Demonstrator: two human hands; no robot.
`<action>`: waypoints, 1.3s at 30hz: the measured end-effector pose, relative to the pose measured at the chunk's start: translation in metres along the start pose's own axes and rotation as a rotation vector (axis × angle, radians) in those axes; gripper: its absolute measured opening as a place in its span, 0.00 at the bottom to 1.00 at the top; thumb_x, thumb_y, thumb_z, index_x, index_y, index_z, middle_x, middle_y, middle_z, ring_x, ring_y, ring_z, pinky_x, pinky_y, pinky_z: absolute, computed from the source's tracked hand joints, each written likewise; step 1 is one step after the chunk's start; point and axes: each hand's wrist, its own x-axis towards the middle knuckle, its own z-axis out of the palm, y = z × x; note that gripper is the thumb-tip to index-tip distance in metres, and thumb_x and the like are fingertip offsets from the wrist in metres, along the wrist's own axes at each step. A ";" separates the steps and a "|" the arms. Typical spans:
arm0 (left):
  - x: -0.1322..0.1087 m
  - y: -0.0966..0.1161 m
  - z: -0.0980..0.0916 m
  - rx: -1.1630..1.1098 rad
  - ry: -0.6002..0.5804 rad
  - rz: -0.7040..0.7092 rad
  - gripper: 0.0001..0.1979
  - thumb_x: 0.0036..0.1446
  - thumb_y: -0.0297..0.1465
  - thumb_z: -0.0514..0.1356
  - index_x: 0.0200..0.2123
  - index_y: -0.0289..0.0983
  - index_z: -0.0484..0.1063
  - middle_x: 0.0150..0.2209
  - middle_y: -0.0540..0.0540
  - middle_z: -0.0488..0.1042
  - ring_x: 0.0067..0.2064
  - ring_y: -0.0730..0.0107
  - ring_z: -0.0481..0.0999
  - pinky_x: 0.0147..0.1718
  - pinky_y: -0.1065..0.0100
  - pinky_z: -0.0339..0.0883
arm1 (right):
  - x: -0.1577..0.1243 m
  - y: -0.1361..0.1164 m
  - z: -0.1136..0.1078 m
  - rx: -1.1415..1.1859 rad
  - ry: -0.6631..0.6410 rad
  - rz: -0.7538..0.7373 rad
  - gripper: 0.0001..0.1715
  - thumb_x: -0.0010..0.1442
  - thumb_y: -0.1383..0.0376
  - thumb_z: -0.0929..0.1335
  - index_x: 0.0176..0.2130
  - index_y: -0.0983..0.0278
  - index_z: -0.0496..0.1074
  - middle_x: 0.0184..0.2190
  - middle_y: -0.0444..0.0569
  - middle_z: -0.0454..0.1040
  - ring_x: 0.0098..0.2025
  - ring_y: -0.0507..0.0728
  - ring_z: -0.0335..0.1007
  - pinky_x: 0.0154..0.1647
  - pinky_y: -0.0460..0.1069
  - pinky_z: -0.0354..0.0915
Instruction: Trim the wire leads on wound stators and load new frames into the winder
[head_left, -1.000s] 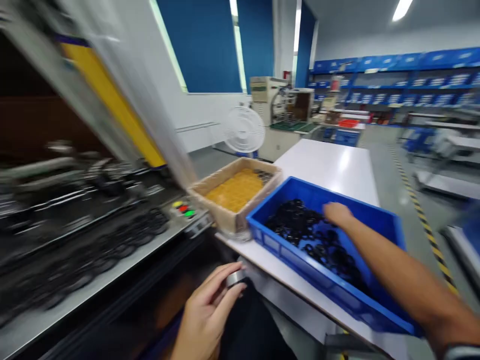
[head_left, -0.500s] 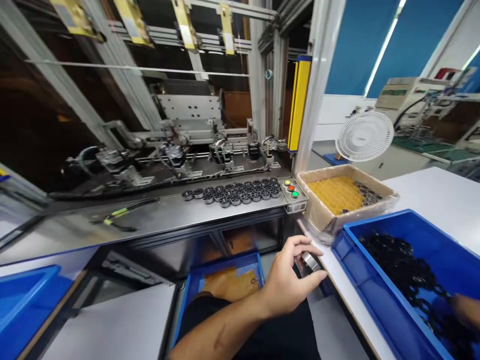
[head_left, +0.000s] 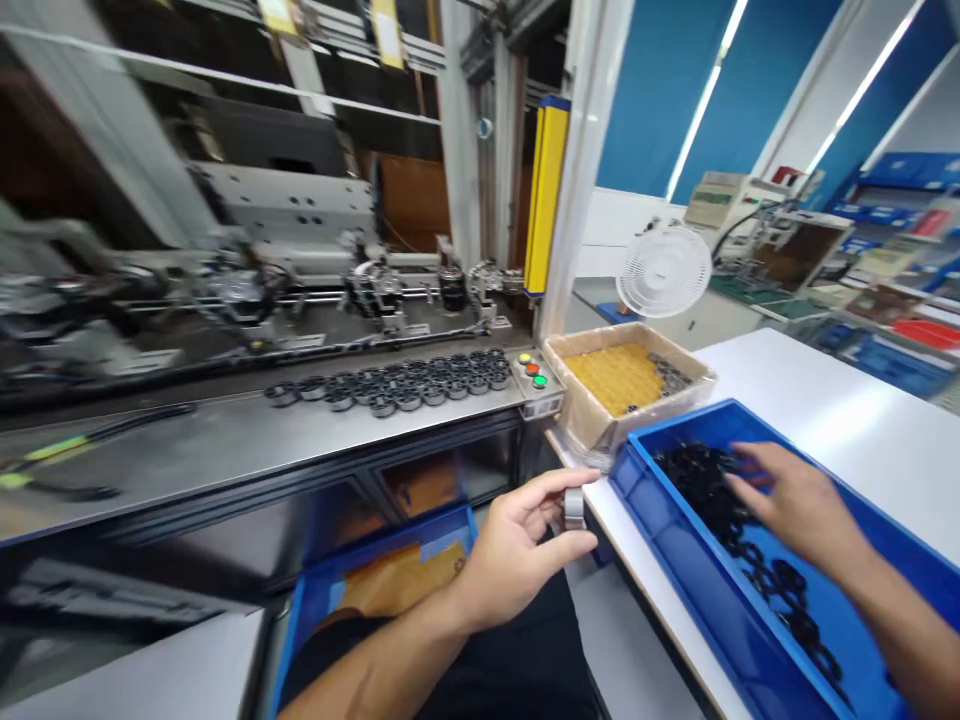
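My left hand [head_left: 517, 545] is curled around a silver metal ring [head_left: 574, 508] in front of the bench edge, with the thumb and fingers on either side of it. Over the blue bin [head_left: 660, 530] at the right, my right hand [head_left: 802, 505] has its thumb and fingers apart above a heap of small black ring-shaped parts [head_left: 697, 490]. No part shows between those fingers. On the metal ledge of the machine, several black-and-silver rings [head_left: 409, 390] stand in close rows.
A lined carton [head_left: 592, 410] with yellow-brown material and dark parts stands behind the bin. Nearby are a button box [head_left: 536, 378], a white fan [head_left: 664, 270], and green-and-black pliers [head_left: 67, 450] on the ledge. Another blue bin [head_left: 296, 630] sits below.
The view has swung right. My right hand has come further into sight and moved toward the far part of the bin. My left hand still holds the metal ring, now turned differently.
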 end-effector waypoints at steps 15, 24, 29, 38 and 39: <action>-0.004 -0.011 0.042 -0.098 -0.210 -0.080 0.25 0.42 0.17 0.72 0.45 0.40 0.79 0.39 0.51 0.84 0.40 0.72 0.83 0.42 0.80 0.75 | -0.051 -0.078 0.024 0.208 -0.089 -0.169 0.27 0.54 0.76 0.71 0.53 0.70 0.66 0.43 0.57 0.72 0.47 0.56 0.68 0.45 0.54 0.72; -0.005 -0.012 0.040 -0.151 -0.223 -0.137 0.28 0.39 0.14 0.71 0.45 0.40 0.79 0.38 0.51 0.84 0.39 0.73 0.83 0.41 0.81 0.75 | -0.050 -0.076 0.024 0.240 -0.114 -0.200 0.29 0.51 0.76 0.73 0.52 0.74 0.67 0.44 0.57 0.71 0.48 0.57 0.66 0.46 0.56 0.70; -0.004 -0.009 0.040 -0.167 -0.212 -0.163 0.27 0.39 0.14 0.71 0.43 0.40 0.79 0.37 0.52 0.84 0.38 0.75 0.83 0.40 0.82 0.75 | -0.049 -0.074 0.025 0.203 -0.115 -0.238 0.28 0.52 0.77 0.73 0.52 0.74 0.67 0.44 0.58 0.71 0.49 0.57 0.66 0.48 0.56 0.71; -0.005 -0.012 0.036 -0.166 -0.214 -0.246 0.29 0.37 0.15 0.73 0.45 0.40 0.80 0.36 0.52 0.84 0.37 0.74 0.82 0.39 0.81 0.75 | -0.044 -0.074 0.021 0.101 -0.103 -0.325 0.22 0.55 0.72 0.72 0.50 0.73 0.69 0.42 0.58 0.74 0.46 0.58 0.68 0.43 0.55 0.73; -0.005 -0.012 0.036 -0.171 -0.217 -0.266 0.28 0.37 0.16 0.73 0.45 0.40 0.80 0.36 0.52 0.84 0.37 0.74 0.82 0.39 0.80 0.75 | -0.043 -0.074 0.020 0.081 -0.099 -0.352 0.21 0.56 0.72 0.72 0.49 0.73 0.70 0.41 0.57 0.74 0.45 0.58 0.68 0.42 0.55 0.73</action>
